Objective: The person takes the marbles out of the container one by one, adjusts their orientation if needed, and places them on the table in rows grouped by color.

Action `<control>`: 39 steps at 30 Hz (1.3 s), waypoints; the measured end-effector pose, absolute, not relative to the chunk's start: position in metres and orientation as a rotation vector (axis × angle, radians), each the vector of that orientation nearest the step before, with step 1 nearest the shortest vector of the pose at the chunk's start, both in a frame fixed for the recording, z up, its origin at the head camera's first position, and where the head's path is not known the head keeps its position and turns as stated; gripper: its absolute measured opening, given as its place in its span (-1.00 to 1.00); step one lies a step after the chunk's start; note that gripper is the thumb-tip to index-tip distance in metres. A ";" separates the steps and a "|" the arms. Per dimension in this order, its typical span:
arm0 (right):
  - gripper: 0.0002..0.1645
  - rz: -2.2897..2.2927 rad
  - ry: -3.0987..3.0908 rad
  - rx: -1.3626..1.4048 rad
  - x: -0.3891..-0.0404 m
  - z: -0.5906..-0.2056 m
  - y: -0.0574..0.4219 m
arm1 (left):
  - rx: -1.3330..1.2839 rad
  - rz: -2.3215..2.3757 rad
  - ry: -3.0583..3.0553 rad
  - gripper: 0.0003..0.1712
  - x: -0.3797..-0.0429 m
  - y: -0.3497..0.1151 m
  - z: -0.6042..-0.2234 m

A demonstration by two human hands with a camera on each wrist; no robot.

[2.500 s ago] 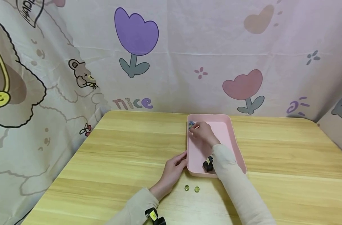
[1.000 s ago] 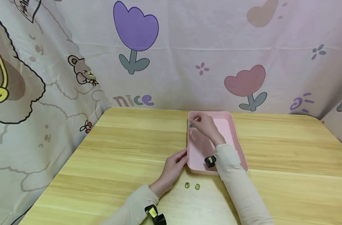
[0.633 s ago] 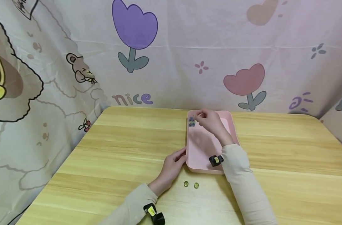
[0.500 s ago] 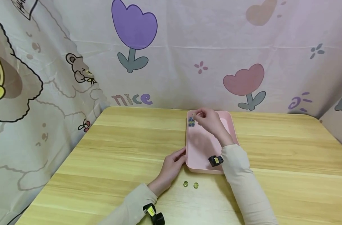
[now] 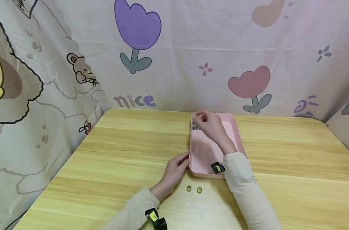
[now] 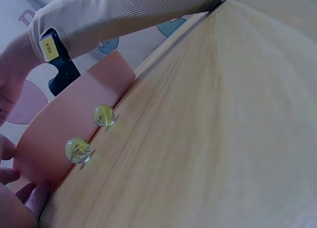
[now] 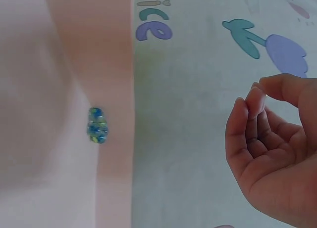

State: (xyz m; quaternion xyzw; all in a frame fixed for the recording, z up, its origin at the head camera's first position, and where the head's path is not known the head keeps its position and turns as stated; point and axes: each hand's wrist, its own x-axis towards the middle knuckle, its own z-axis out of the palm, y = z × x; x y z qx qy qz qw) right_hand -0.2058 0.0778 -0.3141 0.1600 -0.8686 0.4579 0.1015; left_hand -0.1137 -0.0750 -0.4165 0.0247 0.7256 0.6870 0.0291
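Note:
My left hand (image 5: 174,172) holds the near left side of a pink tray (image 5: 203,159), fingers on its outer wall. In the left wrist view, fingertips (image 6: 7,176) touch the pink wall. My right hand (image 5: 210,127) is raised over the tray's far left corner, thumb and fingertips pinched together. A pale glint between them looks like a clear marble (image 7: 266,95), mostly hidden. Just below, a tight cluster of blue and yellow glass marbles (image 7: 97,125) sits against the tray wall. Two clear yellow marbles (image 5: 189,188) lie on the table before the tray.
The tray stands on a wood-grain table (image 5: 128,150), its far end close to a printed cloth backdrop (image 5: 180,80). Black wrist cameras (image 5: 156,218) are strapped on both sleeves. The right forearm crosses the tray's near right corner.
My right hand drew back from the marble cluster to the right, then moved left over it again. The left hand keeps its place on the tray; the two yellow marbles stay put.

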 end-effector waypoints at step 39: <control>-0.92 1.290 -2.520 0.676 -0.163 -0.300 0.107 | 0.097 2.130 2.228 -0.55 -0.113 -0.076 -0.416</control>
